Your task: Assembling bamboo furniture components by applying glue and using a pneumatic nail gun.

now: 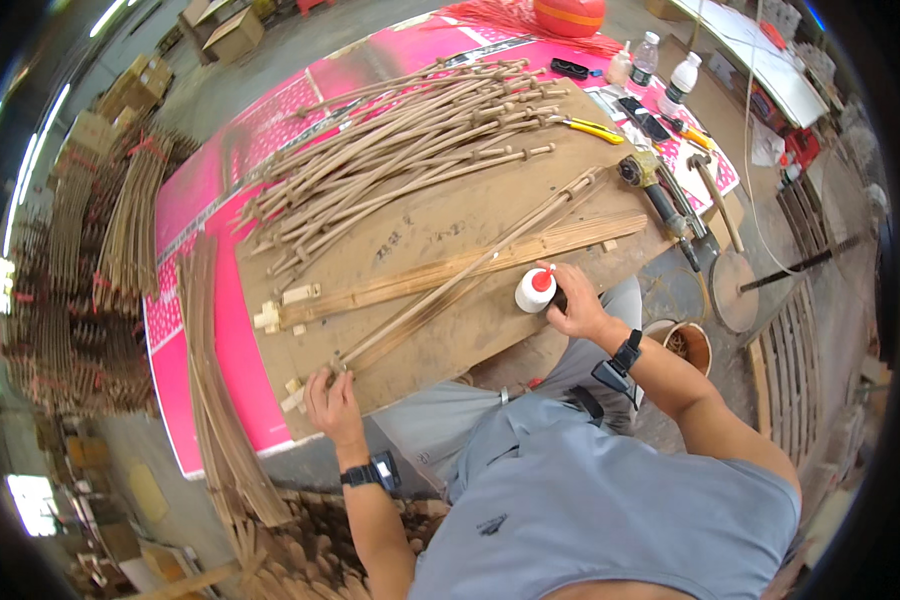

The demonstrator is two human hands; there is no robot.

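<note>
My right hand (577, 306) is closed around a white squeeze bottle (532, 294) with a red cap, near the front edge of the brown work board. At the board's left front corner, the fingers of my left hand (332, 408) close on the near end of a slim wooden rod (420, 306). This rod slants away to the upper right, across a long flat wooden jig (370, 293). Small pale wooden blocks (300, 293) lie by the jig's left end. The exact grip of the left fingertips is partly hidden.
Behind lies a heap of knobbed wooden rods (400, 150). Right of it are a yellow cutter (592, 129), a power drill (660, 200), a hammer (715, 195) and plastic bottles (680, 85). Wooden strips (210, 370) overhang the pink table's left edge. A bucket (692, 350) stands by my right elbow.
</note>
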